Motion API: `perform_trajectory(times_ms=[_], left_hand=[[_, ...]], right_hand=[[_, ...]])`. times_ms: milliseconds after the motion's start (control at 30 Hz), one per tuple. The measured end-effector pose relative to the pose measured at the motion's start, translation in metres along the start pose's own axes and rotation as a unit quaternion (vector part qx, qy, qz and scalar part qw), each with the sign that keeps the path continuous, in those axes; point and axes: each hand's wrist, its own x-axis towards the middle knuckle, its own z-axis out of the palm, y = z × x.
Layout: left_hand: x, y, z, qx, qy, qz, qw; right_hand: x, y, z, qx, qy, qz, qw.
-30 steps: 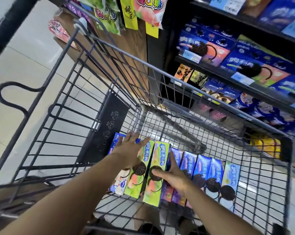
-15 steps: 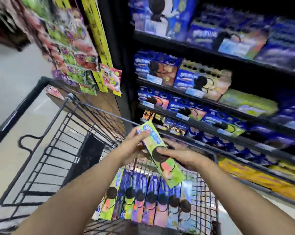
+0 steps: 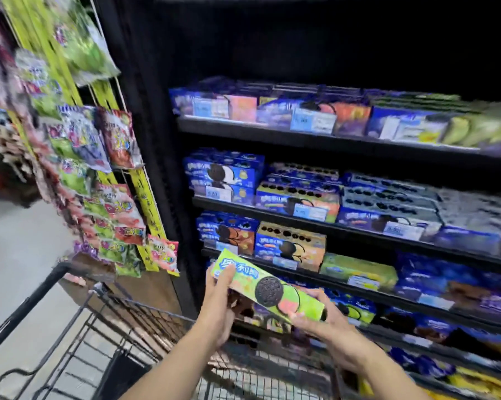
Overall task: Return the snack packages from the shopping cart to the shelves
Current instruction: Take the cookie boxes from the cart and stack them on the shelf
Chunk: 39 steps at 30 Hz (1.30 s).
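Observation:
I hold a long green cookie box [image 3: 268, 288] with a dark round cookie printed on it, tilted down to the right, above the black wire shopping cart [image 3: 105, 321]. My left hand [image 3: 220, 301] grips its upper left end, thumb on the front. My right hand [image 3: 321, 319] holds its lower right end from below. The box is in front of the dark shelves [image 3: 315, 226], near a green box [image 3: 358, 271] lying on the third shelf from the top. The cart's contents are out of view.
The shelves carry rows of blue, orange and green cookie boxes with price tags. Bags of sweets [image 3: 105, 174] hang on yellow strips at the left of the shelf unit. Pale floor [image 3: 18, 255] lies to the left of the cart.
Both hands took the green box out of the cart's row of boxes and lifted it toward the shelves. My view has swung upward, away from the cart's bottom.

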Motion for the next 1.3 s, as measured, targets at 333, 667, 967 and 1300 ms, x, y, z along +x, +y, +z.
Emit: perform_trajectory(times_ms=[333,667,967,1300], left_hand=[[0.038,0.053,0.074,0.118,-0.006,0.139,0.983],[0.081,0.076,0.125,0.381,-0.015,0.258,0.888],[0.118,0.076,0.138,0.553,-0.078,0.335,0.759],[0.129,0.072,0.147,0.672,-0.045,0.393,0.627]], right_hand=[[0.004,-0.097,-0.05,-0.137,0.174,-0.213,0.952],[0.067,-0.187,-0.103,-0.287,0.214,-0.22,0.907],[0.116,-0.207,-0.129,-0.398,0.181,-0.171,0.883],[0.091,-0.159,-0.068,-0.437,0.319,-0.31,0.782]])
